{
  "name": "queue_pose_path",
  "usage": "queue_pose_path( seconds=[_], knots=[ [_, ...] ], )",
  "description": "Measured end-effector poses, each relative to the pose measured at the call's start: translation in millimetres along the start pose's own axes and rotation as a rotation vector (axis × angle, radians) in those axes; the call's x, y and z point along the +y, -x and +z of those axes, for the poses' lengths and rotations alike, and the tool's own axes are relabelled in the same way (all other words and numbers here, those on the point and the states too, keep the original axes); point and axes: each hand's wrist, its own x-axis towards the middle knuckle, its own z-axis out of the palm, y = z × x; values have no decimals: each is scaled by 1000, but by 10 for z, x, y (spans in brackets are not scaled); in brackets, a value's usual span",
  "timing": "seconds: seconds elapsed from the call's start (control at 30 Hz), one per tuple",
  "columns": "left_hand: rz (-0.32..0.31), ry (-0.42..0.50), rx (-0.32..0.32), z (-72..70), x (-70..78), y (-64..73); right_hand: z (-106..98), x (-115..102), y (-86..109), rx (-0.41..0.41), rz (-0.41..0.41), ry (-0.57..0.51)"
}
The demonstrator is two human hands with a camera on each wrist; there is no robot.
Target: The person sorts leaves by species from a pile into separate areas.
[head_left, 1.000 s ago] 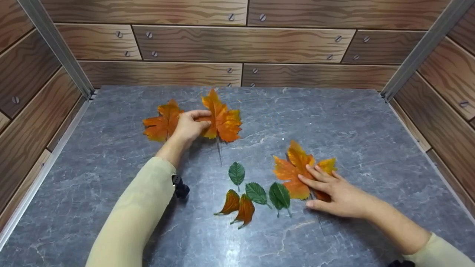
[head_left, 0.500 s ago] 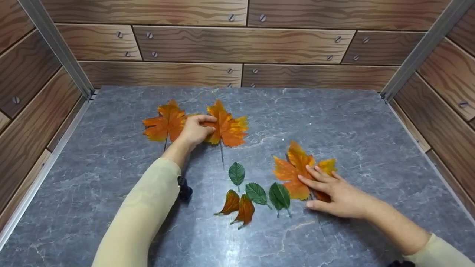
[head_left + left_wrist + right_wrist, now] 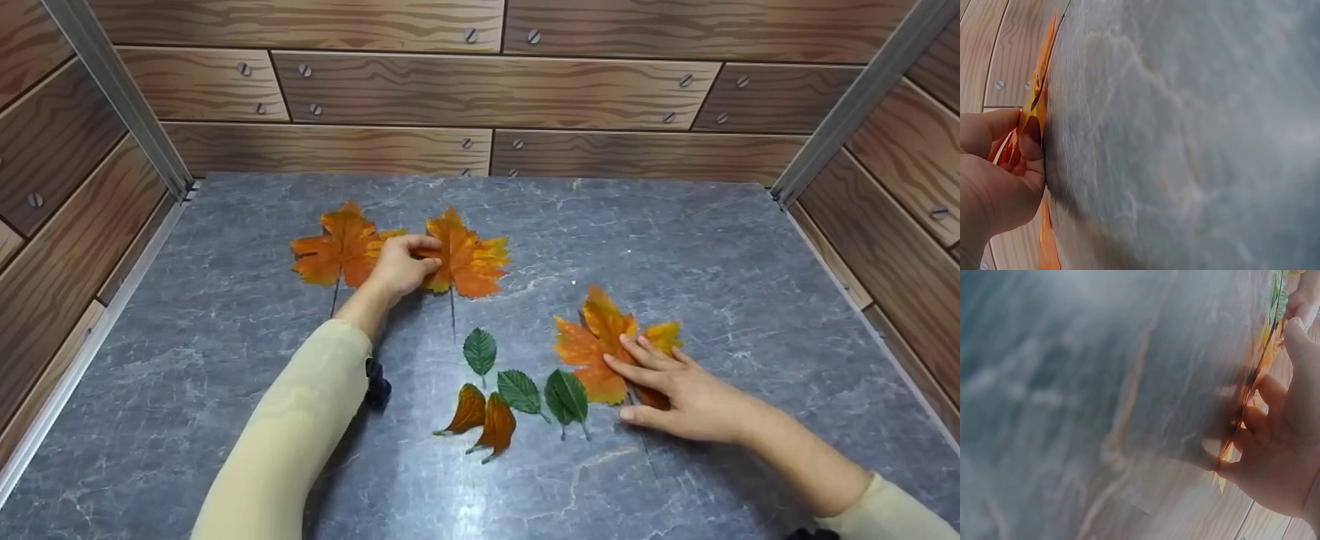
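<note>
My left hand (image 3: 405, 266) pinches the left lobe of an orange maple leaf (image 3: 472, 259) near the back of the table; its thin stem points toward me. The left wrist view shows thumb and fingers on that leaf (image 3: 1036, 98), close to the tabletop. Just left of it lies another orange maple leaf (image 3: 337, 247), partly covered by the hand. On the right, my right hand (image 3: 686, 394) rests with spread fingers on a third maple leaf (image 3: 600, 345), covering its lower right part. In the right wrist view the fingers (image 3: 1272, 391) lie along that leaf's edge.
Between the hands lie several small green leaves, among them an upright one (image 3: 480, 351) and a tilted one (image 3: 519, 391). Two curled brown-orange leaves (image 3: 495, 427) sit in front of them. Wood-patterned walls (image 3: 480, 90) enclose the grey marbled table (image 3: 697, 247) at back and sides.
The left hand has moved slightly right and toward me, lowering its maple leaf beside the left one and uncovering more of that leaf. My right hand has stayed in place.
</note>
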Motion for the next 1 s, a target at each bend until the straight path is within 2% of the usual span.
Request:
queue_pose_path(
  seconds=[0.27,0.53,0.77,1.0],
  knots=[
    [-7,10,-24,-52,5,58,9,0,-1,13,-4,14],
    [-4,-29,-126,-186,57,152,-2,-2,-2,0,1,4],
    [-19,-122,-191,-329,115,239,15,25,-4,2,13,-5],
    [-13,-281,-178,-428,189,347,15,36,-6,-13,26,-11]
  ],
)
